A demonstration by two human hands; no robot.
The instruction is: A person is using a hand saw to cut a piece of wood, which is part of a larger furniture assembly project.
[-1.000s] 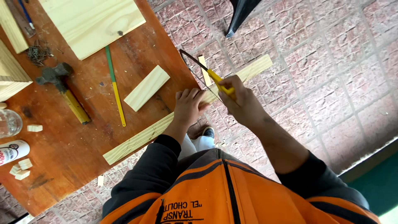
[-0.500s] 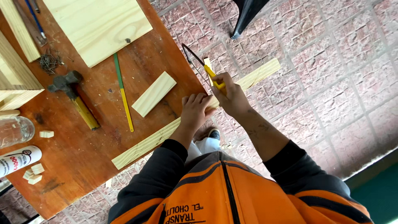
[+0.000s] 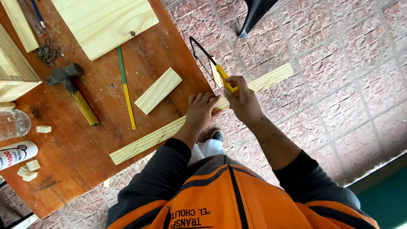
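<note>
A long pale wood strip (image 3: pixel 148 142) lies across the edge of a brown wooden table (image 3: pixel 85 169) and sticks out over the brick floor. My left hand (image 3: pixel 202 111) presses flat on the strip at the table edge. My right hand (image 3: pixel 243 99) grips the yellow handle of a small black-framed saw (image 3: pixel 207 59), whose blade crosses the strip just beyond the table edge.
On the table lie a short wood block (image 3: pixel 158 90), a green and yellow pencil-like tool (image 3: pixel 126 91), a hammer (image 3: pixel 74 91), a pile of nails (image 3: pixel 47 52), a wide board (image 3: pixel 106 23), a glass jar (image 3: pixel 12 124), a white tube (image 3: pixel 17 153) and small wood offcuts (image 3: pixel 29 169). A black leg (image 3: pixel 254 15) stands on the brick floor.
The saw and my right hand have shifted slightly along the cut. My left hand stays on the strip. The view has drifted a little.
</note>
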